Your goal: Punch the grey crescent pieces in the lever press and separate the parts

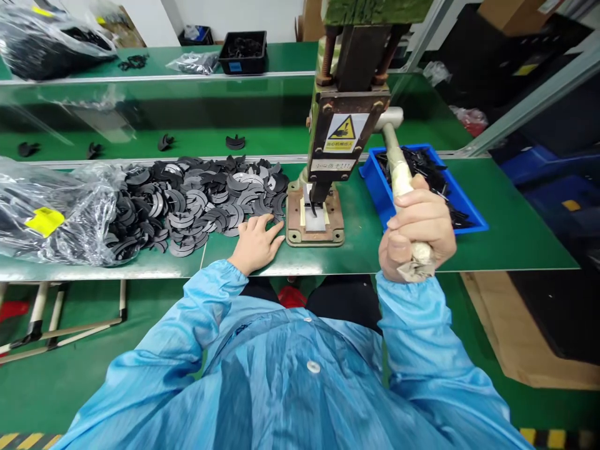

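Observation:
My right hand (417, 228) is closed around the tape-wrapped lever handle (398, 165) of a hand press (344, 119). The ram (320, 190) is lowered onto the base plate (294, 219), where a small dark curved part (314, 208) shows at its tip beside a pale block (316, 221). How the ram touches the part is too small to tell. My left hand (257, 242) rests on the bench left of the base, fingers spread and nothing visible in them. Its fingertips are at the edge of a pile of black crescent-shaped plastic parts (197, 200).
A blue bin (382, 187) of black parts stands right of the press. Left of the pile lies a clear plastic bag (51, 212) with a yellow label. Behind, several loose parts lie on the green surface, and a black bin (244, 65) stands on the far strip.

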`<state>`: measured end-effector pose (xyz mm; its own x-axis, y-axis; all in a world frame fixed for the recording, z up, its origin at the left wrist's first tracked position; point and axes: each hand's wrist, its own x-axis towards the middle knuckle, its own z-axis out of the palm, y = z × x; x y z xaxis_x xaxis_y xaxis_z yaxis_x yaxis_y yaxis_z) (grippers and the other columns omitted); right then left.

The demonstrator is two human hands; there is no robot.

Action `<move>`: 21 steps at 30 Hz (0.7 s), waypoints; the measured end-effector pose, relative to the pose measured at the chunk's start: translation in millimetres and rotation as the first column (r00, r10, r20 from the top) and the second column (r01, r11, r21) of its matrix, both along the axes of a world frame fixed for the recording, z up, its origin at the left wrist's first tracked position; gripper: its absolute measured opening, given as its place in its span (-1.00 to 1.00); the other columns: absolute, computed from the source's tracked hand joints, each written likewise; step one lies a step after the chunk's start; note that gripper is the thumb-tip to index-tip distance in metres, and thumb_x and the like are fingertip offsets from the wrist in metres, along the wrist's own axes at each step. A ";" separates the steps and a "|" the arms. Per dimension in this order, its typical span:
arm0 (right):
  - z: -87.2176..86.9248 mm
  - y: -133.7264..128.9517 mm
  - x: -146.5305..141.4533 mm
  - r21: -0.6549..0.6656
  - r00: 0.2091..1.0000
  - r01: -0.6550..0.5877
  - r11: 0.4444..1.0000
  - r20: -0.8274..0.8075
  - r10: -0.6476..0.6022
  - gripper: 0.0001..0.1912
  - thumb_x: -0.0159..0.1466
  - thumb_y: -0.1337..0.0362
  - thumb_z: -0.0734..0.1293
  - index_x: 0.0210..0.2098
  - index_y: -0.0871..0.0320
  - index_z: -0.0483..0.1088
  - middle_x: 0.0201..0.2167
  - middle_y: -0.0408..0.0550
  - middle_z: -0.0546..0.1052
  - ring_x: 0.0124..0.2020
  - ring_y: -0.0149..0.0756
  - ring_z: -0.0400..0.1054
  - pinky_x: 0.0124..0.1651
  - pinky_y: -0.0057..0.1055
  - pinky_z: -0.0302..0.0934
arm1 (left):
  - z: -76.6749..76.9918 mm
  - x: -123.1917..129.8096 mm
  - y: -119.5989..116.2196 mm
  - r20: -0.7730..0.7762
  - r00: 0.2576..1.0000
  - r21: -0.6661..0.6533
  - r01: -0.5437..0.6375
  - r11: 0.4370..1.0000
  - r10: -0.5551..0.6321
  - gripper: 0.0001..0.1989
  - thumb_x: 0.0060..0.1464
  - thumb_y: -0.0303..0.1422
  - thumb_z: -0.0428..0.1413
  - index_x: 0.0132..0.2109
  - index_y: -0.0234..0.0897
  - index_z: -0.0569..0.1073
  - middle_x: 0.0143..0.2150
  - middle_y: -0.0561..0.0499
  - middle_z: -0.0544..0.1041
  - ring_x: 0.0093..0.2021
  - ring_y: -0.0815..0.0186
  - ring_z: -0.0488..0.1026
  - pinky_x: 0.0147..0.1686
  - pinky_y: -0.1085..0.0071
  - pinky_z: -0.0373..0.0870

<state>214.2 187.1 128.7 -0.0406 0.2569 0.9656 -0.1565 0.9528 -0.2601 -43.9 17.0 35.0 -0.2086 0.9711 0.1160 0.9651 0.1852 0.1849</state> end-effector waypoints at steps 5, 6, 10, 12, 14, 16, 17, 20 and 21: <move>-0.8 -0.2 -4.5 -0.008 0.999 0.014 1.000 -0.035 -0.015 -0.59 0.34 0.02 0.41 -0.47 0.08 0.24 -0.46 -0.26 0.43 -0.13 -0.31 0.52 0.36 0.24 0.44 | 0.1 -8.5 -38.5 0.118 0.988 0.030 0.097 0.995 -0.100 -0.57 0.50 -0.11 0.00 0.29 -0.11 0.58 0.30 -0.25 0.55 0.30 -0.07 0.40 0.23 -0.06 0.20; -0.7 -0.4 -5.7 -0.007 0.999 0.018 1.000 -0.043 -0.018 -0.59 0.34 0.01 0.41 -0.47 0.08 0.24 -0.47 -0.26 0.42 -0.13 -0.31 0.52 0.36 0.25 0.44 | 1.1 -12.0 -44.1 0.138 0.985 0.037 0.102 0.994 -0.106 -0.59 0.50 -0.15 0.00 0.29 -0.11 0.58 0.29 -0.24 0.56 0.30 -0.04 0.42 0.24 -0.04 0.19; 0.1 -1.5 -9.6 -0.009 0.997 0.042 0.999 -0.068 -0.043 -0.57 0.36 -0.03 0.40 -0.46 0.07 0.24 -0.50 -0.26 0.36 -0.15 -0.30 0.52 0.34 0.27 0.44 | 7.1 -30.0 -47.6 0.114 0.988 0.028 0.102 0.994 -0.105 -0.56 0.46 -0.38 -0.05 0.33 -0.09 0.54 0.34 -0.21 0.55 0.33 -0.02 0.41 0.24 -0.04 0.17; 0.6 -2.0 -10.5 -0.012 0.996 0.031 0.999 -0.083 -0.032 -0.58 0.35 -0.02 0.41 -0.46 0.08 0.26 -0.50 -0.26 0.38 -0.15 -0.30 0.52 0.34 0.26 0.44 | 10.0 -38.4 -39.1 0.054 0.987 0.004 0.151 0.989 -0.151 -0.48 0.41 -0.47 -0.07 0.37 -0.08 0.51 0.40 -0.19 0.52 0.35 -0.04 0.37 0.22 -0.07 0.16; 0.9 -2.3 -10.4 -0.013 0.996 0.004 1.000 -0.091 -0.005 -0.60 0.34 0.00 0.43 -0.45 0.09 0.29 -0.48 -0.26 0.41 -0.15 -0.31 0.52 0.35 0.24 0.43 | 12.3 -44.6 -26.3 -0.006 0.975 -0.023 0.224 0.974 -0.224 -0.45 0.38 -0.49 -0.07 0.38 -0.07 0.51 0.45 -0.17 0.48 0.37 -0.07 0.34 0.20 -0.11 0.15; 1.0 -2.4 -9.5 -0.014 0.996 -0.016 1.000 -0.084 0.015 -0.61 0.34 0.01 0.45 -0.45 0.09 0.31 -0.47 -0.26 0.43 -0.13 -0.32 0.52 0.38 0.25 0.42 | 13.6 -48.8 -11.2 -0.047 0.954 -0.039 0.295 0.955 -0.297 -0.50 0.41 -0.44 -0.05 0.33 -0.07 0.57 0.45 -0.16 0.48 0.36 -0.11 0.32 0.18 -0.14 0.15; 0.9 -2.4 -8.9 -0.013 0.997 -0.022 1.000 -0.076 0.021 -0.61 0.34 0.01 0.45 -0.45 0.09 0.31 -0.46 -0.26 0.44 -0.12 -0.32 0.52 0.38 0.26 0.42 | 13.8 -50.7 -3.3 -0.060 0.941 -0.039 0.330 0.943 -0.332 -0.53 0.43 -0.41 -0.05 0.30 -0.07 0.60 0.43 -0.17 0.51 0.36 -0.13 0.32 0.17 -0.15 0.16; 0.1 -1.7 -7.7 -0.014 0.997 -0.025 1.000 -0.069 0.024 -0.62 0.36 0.01 0.43 -0.44 0.09 0.32 -0.45 -0.26 0.45 -0.12 -0.33 0.52 0.40 0.29 0.41 | 12.7 -58.0 18.4 -0.082 0.884 -0.027 0.459 0.888 -0.459 -0.58 0.46 -0.35 -0.04 0.24 -0.11 0.64 0.30 -0.22 0.61 0.30 -0.13 0.37 0.16 -0.16 0.17; -0.3 -1.3 -7.5 -0.014 0.997 -0.024 1.000 -0.068 0.023 -0.62 0.36 0.01 0.43 -0.43 0.09 0.33 -0.44 -0.26 0.45 -0.11 -0.33 0.52 0.40 0.29 0.41 | 12.1 -61.2 24.2 -0.091 0.861 -0.021 0.501 0.865 -0.500 -0.58 0.46 -0.35 -0.04 0.24 -0.12 0.63 0.25 -0.23 0.64 0.28 -0.11 0.39 0.16 -0.15 0.18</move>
